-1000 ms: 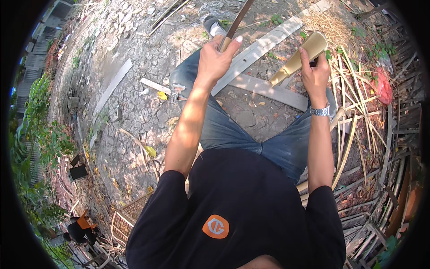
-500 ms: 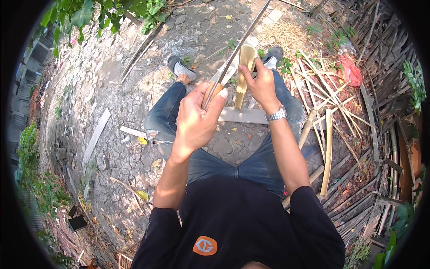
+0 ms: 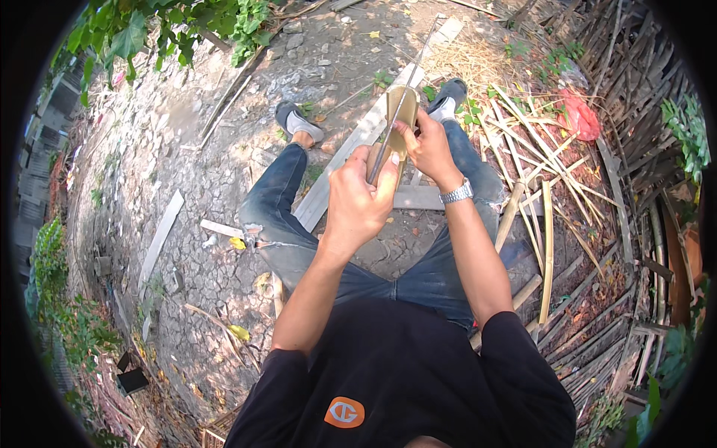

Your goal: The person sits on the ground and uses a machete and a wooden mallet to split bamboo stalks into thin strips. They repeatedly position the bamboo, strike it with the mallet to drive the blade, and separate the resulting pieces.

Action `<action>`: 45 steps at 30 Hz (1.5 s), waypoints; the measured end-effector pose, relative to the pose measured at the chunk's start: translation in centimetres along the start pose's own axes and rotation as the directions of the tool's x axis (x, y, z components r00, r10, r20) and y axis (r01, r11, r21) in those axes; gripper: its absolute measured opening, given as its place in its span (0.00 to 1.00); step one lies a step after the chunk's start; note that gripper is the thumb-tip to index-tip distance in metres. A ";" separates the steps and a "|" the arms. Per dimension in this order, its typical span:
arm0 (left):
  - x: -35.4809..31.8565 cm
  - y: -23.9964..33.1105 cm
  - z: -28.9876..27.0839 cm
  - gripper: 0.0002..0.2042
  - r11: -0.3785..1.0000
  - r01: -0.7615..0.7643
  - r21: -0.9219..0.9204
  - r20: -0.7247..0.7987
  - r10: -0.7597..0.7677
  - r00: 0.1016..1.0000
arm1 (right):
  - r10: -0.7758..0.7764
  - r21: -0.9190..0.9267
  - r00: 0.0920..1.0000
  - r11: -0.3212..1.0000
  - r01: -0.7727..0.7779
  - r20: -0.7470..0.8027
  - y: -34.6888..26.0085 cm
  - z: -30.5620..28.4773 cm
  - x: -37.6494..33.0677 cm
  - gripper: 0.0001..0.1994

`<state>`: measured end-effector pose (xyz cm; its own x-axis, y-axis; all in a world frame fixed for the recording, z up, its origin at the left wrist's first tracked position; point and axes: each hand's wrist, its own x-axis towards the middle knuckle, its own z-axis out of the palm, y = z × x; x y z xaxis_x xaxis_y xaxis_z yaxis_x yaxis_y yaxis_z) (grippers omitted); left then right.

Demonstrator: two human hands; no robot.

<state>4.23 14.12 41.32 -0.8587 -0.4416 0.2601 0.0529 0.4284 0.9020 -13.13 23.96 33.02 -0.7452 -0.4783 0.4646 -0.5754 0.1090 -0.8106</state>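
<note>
My left hand [image 3: 358, 196] is closed around the handle of a long, narrow-bladed knife [image 3: 401, 103]. Its blade points away from me and lies across the face of a split bamboo piece [image 3: 410, 110], apparently touching it. On the right, my right hand [image 3: 432, 151] grips that bamboo at its side, with the thumb over the front near the blade. The bamboo is pale and hollowed, and stands tilted between my knees. Beneath it runs a long grey plank [image 3: 317, 201]. My left fingers hide most of the knife handle.
A shorter crosswise board [image 3: 426, 198] sits between my legs. Split bamboo strips [image 3: 534, 149] lie heaped on the right, near a red plastic bag [image 3: 579, 116] and pale shavings [image 3: 470, 63]. Stacked poles [image 3: 635, 82] line the right edge. Leaves [image 3: 160, 26] hang at upper left.
My left hand has moved right and slightly down, bringing the blade over the bamboo. The bamboo has tilted and shifted left a little. More of the long plank now shows.
</note>
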 end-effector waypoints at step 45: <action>0.1 0.2 0.4 0.14 1.000 0.025 0.014 -0.066 -0.024 0.998 | 0.016 0.004 1.000 1.000 -0.016 0.006 -1.1 0.7 -0.2 0.16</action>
<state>3.94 14.47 41.44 -0.8242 -0.5025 0.2610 0.0247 0.4285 0.9032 -12.10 23.34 33.57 -0.7525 -0.4817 0.4492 -0.5616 0.1130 -0.8196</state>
